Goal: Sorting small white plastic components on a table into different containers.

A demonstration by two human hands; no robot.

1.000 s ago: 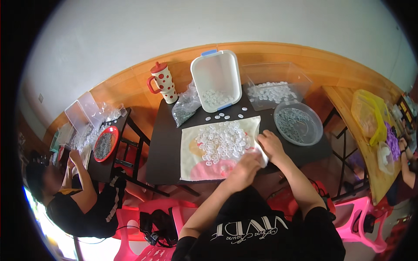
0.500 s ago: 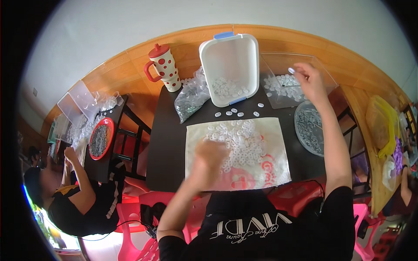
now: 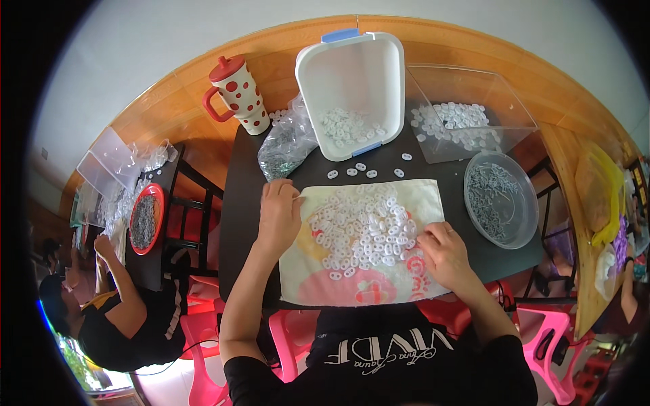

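A pile of small white oval plastic pieces with two holes (image 3: 365,227) lies on a pale printed cloth (image 3: 318,287). At the cloth's far left corner is my left hand (image 3: 279,215), fingers bent together; what they hold, if anything, is hidden. My right hand (image 3: 445,257) rests over the cloth's right side, its curled fingertips at the pile's edge. Whether a piece sits between those fingertips cannot be made out. Several loose oval pieces (image 3: 372,174) lie on the dark table beyond the cloth.
A white tub (image 3: 305,74) and a clear box (image 3: 511,145), both with white pieces, stand behind. Grey metal parts fill a round clear tray (image 3: 527,233) at right. A bag (image 3: 288,145) and spotted tumbler (image 3: 240,98) are far left. Another person (image 3: 128,318) sits left.
My right hand has come back from the clear box to the pile's right edge. My left hand has moved off the pile to the cloth's far left corner. The whole view has shifted slightly.
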